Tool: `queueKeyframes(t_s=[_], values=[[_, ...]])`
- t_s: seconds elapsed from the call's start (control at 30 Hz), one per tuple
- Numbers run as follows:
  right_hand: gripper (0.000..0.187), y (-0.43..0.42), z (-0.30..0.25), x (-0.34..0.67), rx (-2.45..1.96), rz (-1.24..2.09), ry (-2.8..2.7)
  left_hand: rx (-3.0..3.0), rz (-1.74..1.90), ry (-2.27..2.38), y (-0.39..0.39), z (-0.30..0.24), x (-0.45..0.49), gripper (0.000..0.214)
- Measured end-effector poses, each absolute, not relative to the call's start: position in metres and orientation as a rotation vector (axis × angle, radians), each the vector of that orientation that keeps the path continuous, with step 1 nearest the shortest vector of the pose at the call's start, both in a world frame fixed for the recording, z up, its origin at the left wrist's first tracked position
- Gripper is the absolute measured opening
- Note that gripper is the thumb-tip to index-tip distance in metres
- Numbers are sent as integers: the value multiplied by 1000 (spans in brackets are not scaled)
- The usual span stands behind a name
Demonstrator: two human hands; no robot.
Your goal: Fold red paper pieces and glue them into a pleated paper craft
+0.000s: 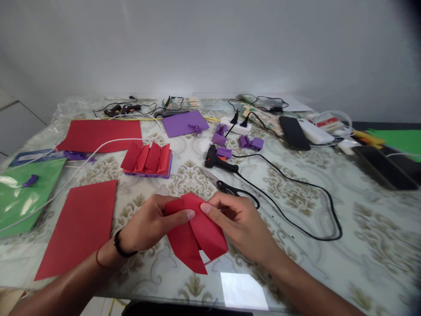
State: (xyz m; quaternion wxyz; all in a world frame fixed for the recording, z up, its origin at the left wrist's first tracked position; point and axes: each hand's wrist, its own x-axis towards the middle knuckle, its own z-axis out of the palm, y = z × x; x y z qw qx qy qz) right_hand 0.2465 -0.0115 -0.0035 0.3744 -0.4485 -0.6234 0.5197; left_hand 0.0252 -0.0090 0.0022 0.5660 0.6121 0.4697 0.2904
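Observation:
A folded piece of red paper (197,237) is held between both hands just above the table's near edge. My left hand (148,224) pinches its upper left part, thumb stretched across the fold. My right hand (237,221) grips the upper right part, thumb meeting the left thumb at the crease. Two pointed flaps of the paper hang down below my fingers. Black-handled scissors (230,188) lie right behind my right hand.
A flat red sheet (79,226) lies to the left, another red sheet (101,134) farther back. Folded red pieces on a purple stack (148,160), a black glue gun (219,161) with its looping cord, purple paper scraps (250,142), a green sheet (23,193), phones (294,131) and a power strip (235,125) fill the patterned table.

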Motion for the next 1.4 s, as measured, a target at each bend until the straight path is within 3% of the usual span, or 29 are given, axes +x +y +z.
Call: queueKeyframes(t_s=[0.2, 0.4, 0.6, 0.9, 1.07, 1.23, 1.4], values=[[38, -9, -7, 249, -1174, 1362, -1559, 1421, 742, 1156, -7, 1, 24, 48], [31, -7, -6, 248, -1185, 1374, -1581, 1431, 676, 1218, -6, -1, 22, 32], [50, -2, -8, 253, -1244, 1448, -1674, 1374, 846, 1338, -3, 0, 17, 31], [48, 1, -13, 256, -1320, 1428, -1623, 1294, 1032, 1336, -1, -1, 12, 32], [44, 3, -10, 259, -1322, 1333, -1652, 1276, 842, 1270, 5, 2, 7, 32], [45, 12, -16, 263, -1280, 1324, -1700, 1213, 779, 1232, 12, -2, 6, 38], [47, 17, -33, 260, -1350, 1276, -1946, 1447, 778, 1360, 15, -5, 4, 62]])
